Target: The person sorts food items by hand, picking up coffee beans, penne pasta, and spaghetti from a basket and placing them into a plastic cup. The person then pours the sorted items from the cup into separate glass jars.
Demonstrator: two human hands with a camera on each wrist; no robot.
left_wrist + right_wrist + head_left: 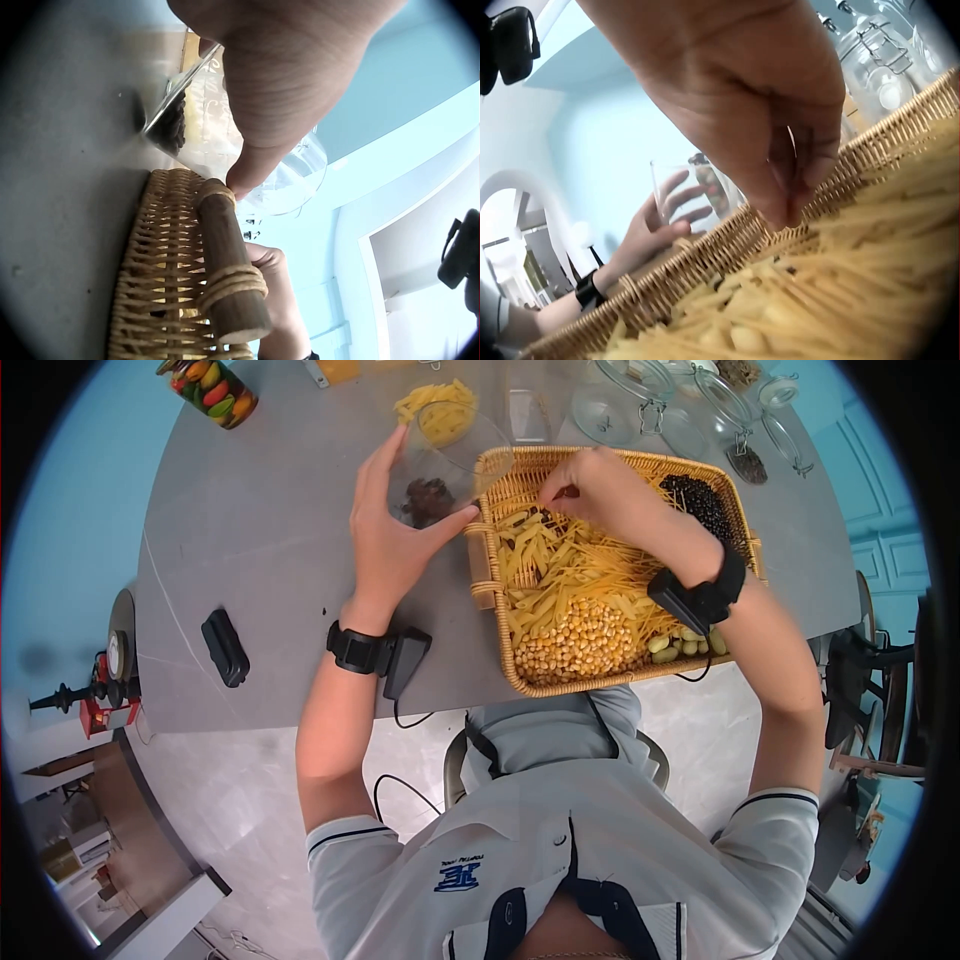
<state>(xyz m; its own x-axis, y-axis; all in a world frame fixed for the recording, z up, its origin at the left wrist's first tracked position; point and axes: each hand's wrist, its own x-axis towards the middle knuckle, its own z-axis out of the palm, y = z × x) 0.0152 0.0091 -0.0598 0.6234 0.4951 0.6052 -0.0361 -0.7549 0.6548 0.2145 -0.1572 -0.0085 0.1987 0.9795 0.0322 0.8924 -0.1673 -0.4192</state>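
My left hand [422, 485] grips a clear glass cup [455, 460], tilted, just left of a wicker basket [490, 550]. Dark beans [428, 500] lie in the cup's bottom. In the left wrist view my thumb [247, 176] presses the cup [289, 180] above the basket's wooden handle [229, 262]. My right hand [550, 495] reaches into the basket's far left corner. Its fingertips [791, 214] pinch together over the pasta [855, 285], and a small dark bean shows between them in the head view. The basket also holds corn [580, 640] and black beans [700, 505].
On the grey table [260, 510] stand a jar of coloured pieces [212, 390], a clear container of pasta [437, 408] and several clip-lid glass jars [650, 400]. A black device [225, 647] lies near the table's front left edge. Green beans [685, 645] lie by my right wrist.
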